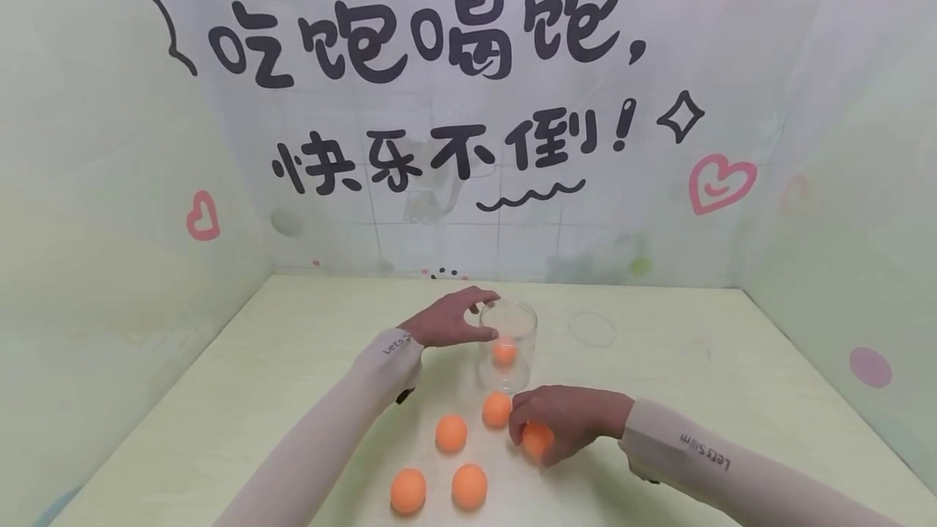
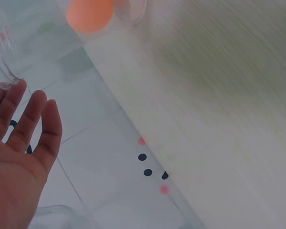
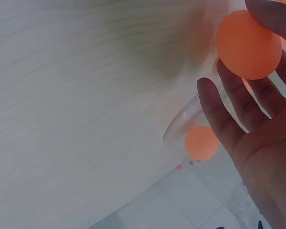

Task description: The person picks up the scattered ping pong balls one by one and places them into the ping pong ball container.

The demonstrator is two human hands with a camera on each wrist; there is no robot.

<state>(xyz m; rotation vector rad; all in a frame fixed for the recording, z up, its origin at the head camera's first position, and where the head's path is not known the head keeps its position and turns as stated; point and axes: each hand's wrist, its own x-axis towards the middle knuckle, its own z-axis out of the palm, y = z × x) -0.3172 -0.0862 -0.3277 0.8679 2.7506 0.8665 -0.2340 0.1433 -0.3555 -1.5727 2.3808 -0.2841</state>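
Note:
A clear glass jar (image 1: 521, 325) stands upright on the table, with one orange ping-pong ball (image 1: 504, 351) visible inside. My left hand (image 1: 450, 319) holds the jar near its rim from the left, thumb in front and fingers behind. In the left wrist view, the fingertips of the left hand (image 2: 20, 143) meet the glass edge. In front of the jar, my right hand (image 1: 571, 421) grips another ping-pong ball (image 1: 537, 441). The right wrist view has this ball (image 3: 249, 44) between the thumb and fingers of the right hand (image 3: 262, 143).
A loose ping-pong ball (image 1: 497, 410) lies close before the jar, and three more balls (image 1: 451, 433) lie nearer the front. Right of the jar is a clear round outline (image 1: 593, 330), perhaps a lid. Printed walls (image 1: 468, 242) enclose the back and sides of the table (image 1: 703, 364).

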